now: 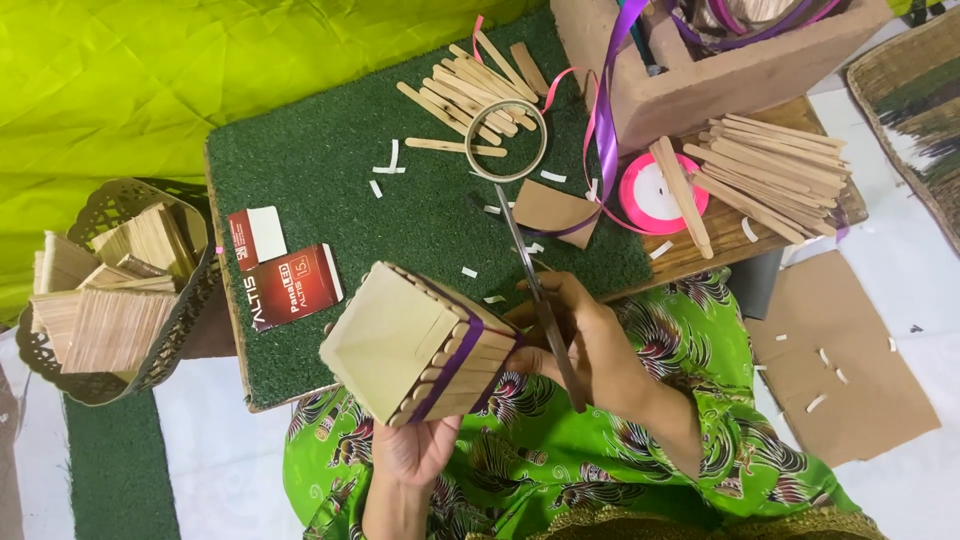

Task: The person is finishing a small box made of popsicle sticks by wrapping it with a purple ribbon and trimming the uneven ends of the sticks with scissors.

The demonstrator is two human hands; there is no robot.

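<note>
Two bare hands, left hand and right hand, with no rings, bracelets or watch to be seen. Bare forearms too, no sleeve reaching either wrist within the frame. Below them, a garment of bright green cloth, printed all over with a dense pattern: fan-shaped, feathery motifs in black and white, touched with small dabs of dark red. Cloth loosely draped, falling in soft folds across the lap. Along the bottom edge of the view, a narrow band of darker, brownish patterned fabric. Nails short and plain as far as can be told; fine detail too small to judge.
</note>
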